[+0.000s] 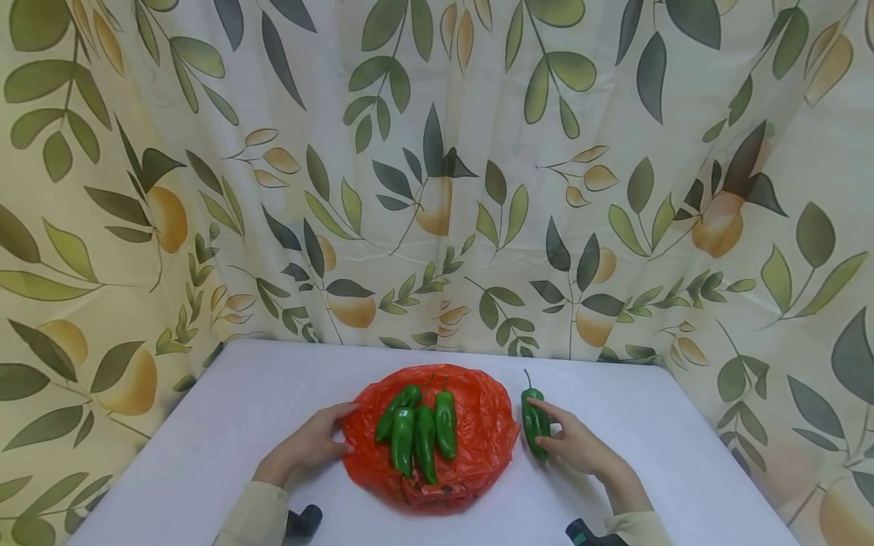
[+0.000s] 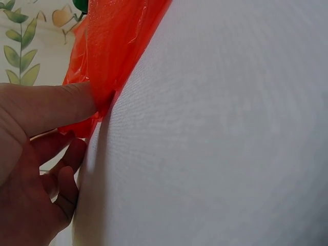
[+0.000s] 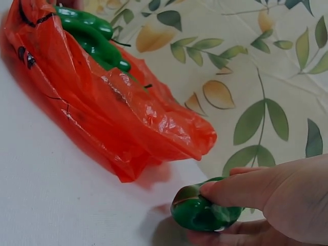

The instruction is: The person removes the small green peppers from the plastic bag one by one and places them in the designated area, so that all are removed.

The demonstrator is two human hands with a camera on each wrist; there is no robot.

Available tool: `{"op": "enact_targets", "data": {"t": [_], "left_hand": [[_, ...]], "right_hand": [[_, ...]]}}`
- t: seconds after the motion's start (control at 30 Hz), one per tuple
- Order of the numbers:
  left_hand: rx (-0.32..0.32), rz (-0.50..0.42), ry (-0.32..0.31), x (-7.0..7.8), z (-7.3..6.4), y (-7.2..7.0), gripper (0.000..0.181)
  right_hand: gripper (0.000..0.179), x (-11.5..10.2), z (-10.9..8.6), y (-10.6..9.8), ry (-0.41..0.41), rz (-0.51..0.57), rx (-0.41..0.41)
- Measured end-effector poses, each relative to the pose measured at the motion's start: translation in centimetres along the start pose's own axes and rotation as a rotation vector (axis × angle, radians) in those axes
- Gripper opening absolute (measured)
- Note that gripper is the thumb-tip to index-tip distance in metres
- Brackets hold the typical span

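A crumpled red plastic bag [image 1: 478, 425] lies spread on the table, with several green peppers [image 1: 425, 444] on it. At the bag's left edge is my left hand [image 1: 317, 440]; its thumb [image 2: 61, 105] and fingers pinch the red plastic. Just right of the bag, my right hand [image 1: 580, 447] holds a single green pepper [image 1: 535, 417], stem pointing away from me. From the right wrist view, the thumb lies over this pepper [image 3: 200, 212], with fingers on its far side, partly hidden. The pepper is low at the table surface; whether it touches cannot be told.
The white table [image 1: 259, 387] reaches back to a leaf-and-fruit patterned curtain [image 1: 437, 189], which also hangs along both sides. Dark devices [image 1: 305, 522] sit near both wrists at the bottom of the head view.
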State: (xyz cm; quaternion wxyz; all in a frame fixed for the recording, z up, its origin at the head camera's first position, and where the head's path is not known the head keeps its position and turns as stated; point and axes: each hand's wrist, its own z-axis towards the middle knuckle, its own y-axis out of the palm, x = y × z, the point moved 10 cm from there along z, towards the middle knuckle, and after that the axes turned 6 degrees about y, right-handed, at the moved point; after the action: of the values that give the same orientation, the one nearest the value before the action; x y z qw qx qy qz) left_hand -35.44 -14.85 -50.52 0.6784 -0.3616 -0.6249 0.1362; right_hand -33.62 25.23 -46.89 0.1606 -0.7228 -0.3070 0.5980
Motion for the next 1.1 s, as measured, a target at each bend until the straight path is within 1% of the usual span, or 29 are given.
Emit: {"op": "enact_targets", "data": {"t": [0.27,0.47,0.67,0.83,0.97,1.1], "left_hand": [[-0.001,0.001,-0.007,0.1,0.0,-0.1,0.073],[-0.003,0.006,-0.013,0.0,0.0,-0.1,0.073],[-0.006,0.005,0.000,-0.1,0.0,0.1,0.073],[-0.007,0.001,-0.005,-0.4,0.0,0.1,0.073],[-0.009,-0.004,-0.013,-0.4,0.0,0.1,0.074],[-0.008,-0.005,-0.009,-0.3,0.1,0.1,0.075]], "right_hand": [[0.072,0.1,0.1,0.3,-0.025,0.005,-0.006],[0.073,0.4,0.3,0.6,-0.014,0.002,-0.001],[0.073,0.4,0.5,0.9,-0.010,-0.013,-0.001],[0.071,0.5,0.5,0.7,0.005,-0.055,0.027],[0.071,1.0,0.5,0.5,0.025,-0.074,0.027],[0.072,1.1,0.4,0.1,0.026,-0.076,0.022]]}}
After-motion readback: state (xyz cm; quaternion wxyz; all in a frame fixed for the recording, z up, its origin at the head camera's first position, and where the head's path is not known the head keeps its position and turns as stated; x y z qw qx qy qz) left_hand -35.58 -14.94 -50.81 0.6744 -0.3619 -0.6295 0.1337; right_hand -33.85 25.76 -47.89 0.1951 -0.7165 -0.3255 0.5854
